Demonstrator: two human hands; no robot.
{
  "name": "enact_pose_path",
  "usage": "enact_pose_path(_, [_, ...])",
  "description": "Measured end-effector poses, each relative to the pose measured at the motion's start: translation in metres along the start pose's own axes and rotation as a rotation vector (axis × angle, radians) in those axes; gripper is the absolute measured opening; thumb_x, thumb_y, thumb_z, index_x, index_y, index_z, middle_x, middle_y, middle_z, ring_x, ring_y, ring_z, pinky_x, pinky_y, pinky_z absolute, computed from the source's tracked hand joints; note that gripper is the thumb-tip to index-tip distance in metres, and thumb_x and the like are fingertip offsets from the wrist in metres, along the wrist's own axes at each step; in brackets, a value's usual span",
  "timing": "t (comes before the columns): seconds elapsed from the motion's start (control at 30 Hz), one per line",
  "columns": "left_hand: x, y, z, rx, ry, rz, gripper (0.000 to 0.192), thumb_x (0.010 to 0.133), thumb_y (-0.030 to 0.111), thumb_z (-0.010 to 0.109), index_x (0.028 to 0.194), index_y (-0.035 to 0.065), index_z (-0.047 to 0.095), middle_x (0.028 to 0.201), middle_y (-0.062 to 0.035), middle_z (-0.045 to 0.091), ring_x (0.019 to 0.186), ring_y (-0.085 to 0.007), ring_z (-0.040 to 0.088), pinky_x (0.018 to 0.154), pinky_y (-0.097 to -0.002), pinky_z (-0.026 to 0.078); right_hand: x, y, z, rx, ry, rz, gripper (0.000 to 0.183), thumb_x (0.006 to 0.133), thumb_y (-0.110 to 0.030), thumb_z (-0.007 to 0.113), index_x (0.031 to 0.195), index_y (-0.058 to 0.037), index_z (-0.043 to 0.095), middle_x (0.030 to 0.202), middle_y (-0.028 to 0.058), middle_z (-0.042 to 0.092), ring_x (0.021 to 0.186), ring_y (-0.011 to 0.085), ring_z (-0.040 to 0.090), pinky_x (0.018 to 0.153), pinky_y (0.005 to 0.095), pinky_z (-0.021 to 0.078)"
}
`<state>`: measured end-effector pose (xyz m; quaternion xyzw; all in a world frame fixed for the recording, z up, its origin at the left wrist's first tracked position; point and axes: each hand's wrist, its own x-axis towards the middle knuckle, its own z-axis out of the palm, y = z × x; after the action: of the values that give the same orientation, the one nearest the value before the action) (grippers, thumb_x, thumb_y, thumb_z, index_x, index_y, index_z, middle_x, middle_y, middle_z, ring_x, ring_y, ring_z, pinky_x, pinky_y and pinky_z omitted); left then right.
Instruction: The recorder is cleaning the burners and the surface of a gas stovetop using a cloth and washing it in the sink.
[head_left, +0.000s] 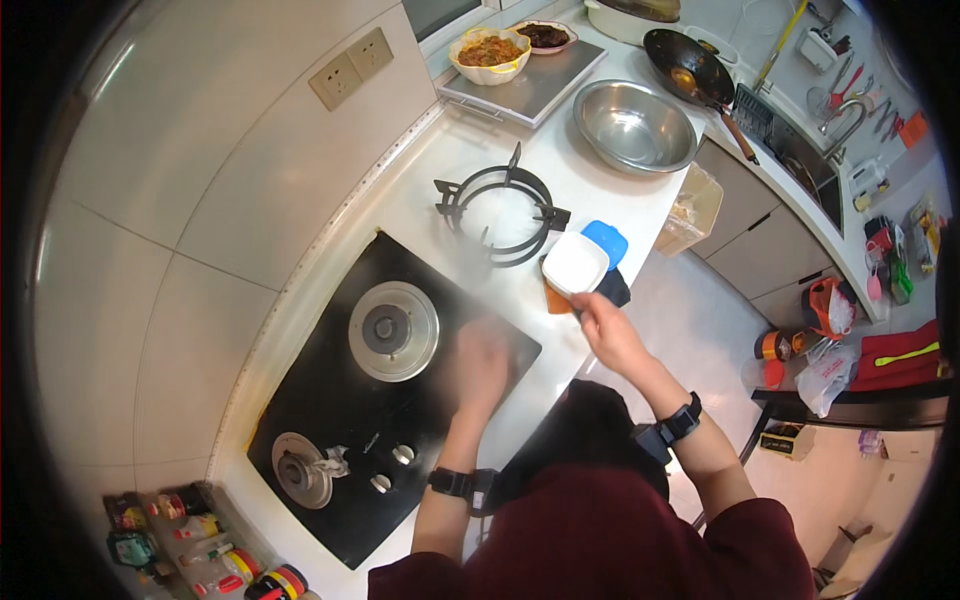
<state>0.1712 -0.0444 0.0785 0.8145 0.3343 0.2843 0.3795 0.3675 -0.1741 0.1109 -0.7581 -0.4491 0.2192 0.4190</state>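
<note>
At the near rim of a white square plastic container (575, 261), my right hand (613, 336) has its fingers closed on the corner. A blue plastic lid or box (609, 241) lies beside the container. Under them show a dark cloth (615, 288) and a piece of orange-brown material (557, 301). My left hand (481, 360) hovers over the right part of the black glass gas hob (420, 427); a hazy smear blurs its fingers. The hob's two burners stand without pot supports. A round black pot support (546, 196) rests on the white counter behind the hob.
A steel basin (634, 127) and a wok (679, 64), handle jutting past the counter edge, stand farther back. Two dishes of food (491, 60) sit on a grey board (559, 79). Bottles (199, 529) crowd the lower left. A bin (694, 210) stands below the counter.
</note>
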Motion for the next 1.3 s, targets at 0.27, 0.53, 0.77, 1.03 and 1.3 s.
enact_pose_path(0.27, [0.001,-0.004,0.020,0.031,0.020,-0.014,0.030,0.089,-0.002,0.055,0.119,0.0012,0.053,0.121,-0.0142,0.048,0.090,-0.0191,0.060,0.074,-0.0283,0.052,0.068,0.029,0.003,-0.468,-0.235,-0.224,0.054,0.085,-0.017,0.047,0.134,0.0037,0.039,0.111,0.0238,0.062,0.113,0.0338,0.056,0.116,0.0503,0.0122])
enact_pose_path(0.53, [0.013,0.000,0.032,0.059,0.152,-0.093,0.031,0.090,-0.001,0.055,0.120,0.0009,0.052,0.121,-0.0148,0.048,0.090,-0.0189,0.061,0.073,-0.0274,0.052,0.083,0.034,-0.013,-0.167,-0.483,-0.080,0.052,0.090,-0.015,0.042,0.138,0.0046,0.034,0.107,0.0225,0.064,0.108,0.0328,0.060,0.109,0.0432,0.0310])
enact_pose_path(0.77, [0.015,0.011,0.047,0.077,0.218,-0.173,0.030,0.091,0.000,0.055,0.121,0.0006,0.053,0.121,-0.0148,0.049,0.090,-0.0189,0.061,0.073,-0.0277,0.052,0.110,0.038,-0.038,0.592,-0.497,0.399,0.049,0.094,-0.012,0.037,0.139,0.0055,0.034,0.108,0.0155,0.065,0.103,0.0235,0.062,0.094,0.0334,0.0455])
enact_pose_path(1.03, [-0.002,0.014,0.036,0.147,0.277,-0.259,0.030,0.092,0.001,0.055,0.121,0.0018,0.053,0.122,-0.0142,0.049,0.090,-0.0193,0.061,0.074,-0.0282,0.052,0.127,0.041,-0.048,1.202,-0.328,0.680,0.040,0.097,-0.018,0.037,0.130,0.0047,0.040,0.117,0.0199,0.059,0.107,0.0284,0.059,0.099,0.0367,0.0452])
enact_pose_path(1.3, [-0.032,-0.015,-0.015,0.175,0.433,-0.295,0.029,0.091,-0.001,0.055,0.120,0.0009,0.053,0.118,-0.0138,0.050,0.091,-0.0192,0.061,0.073,-0.0273,0.051,0.136,-0.040,0.033,1.251,-0.572,0.600,0.039,0.093,-0.015,0.040,0.127,0.0038,0.045,0.116,0.0179,0.061,0.112,0.0279,0.058,0.103,0.0392,0.0430])
